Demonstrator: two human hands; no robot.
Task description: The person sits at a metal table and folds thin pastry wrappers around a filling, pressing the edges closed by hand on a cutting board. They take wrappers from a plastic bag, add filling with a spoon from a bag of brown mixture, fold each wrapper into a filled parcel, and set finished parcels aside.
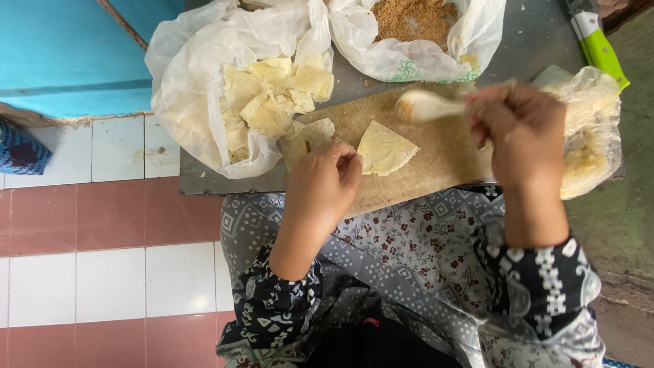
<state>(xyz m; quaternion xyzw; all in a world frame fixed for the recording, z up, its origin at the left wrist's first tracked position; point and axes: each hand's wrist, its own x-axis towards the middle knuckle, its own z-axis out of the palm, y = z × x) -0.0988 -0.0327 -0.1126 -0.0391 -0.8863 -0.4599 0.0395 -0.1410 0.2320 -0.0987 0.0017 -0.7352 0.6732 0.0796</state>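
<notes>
A pale triangular pastry sheet [385,148] lies on a wooden cutting board [443,153]. My left hand [323,184] rests on the board with its fingertips touching the sheet's left edge. My right hand [521,133] grips a wooden spoon [426,105], held blurred above the board just beyond the sheet. A second flat sheet [306,140] lies on the board's left end. The board sits on a grey metal tray [204,180].
A white plastic bag [184,102] full of pastry sheets lies at the tray's left. Another bag [470,37] holds brown crumbly filling at the top. A clear bag [593,129] of pale filling sits right. A green-handled knife [599,48] lies top right. Tiled floor spreads left.
</notes>
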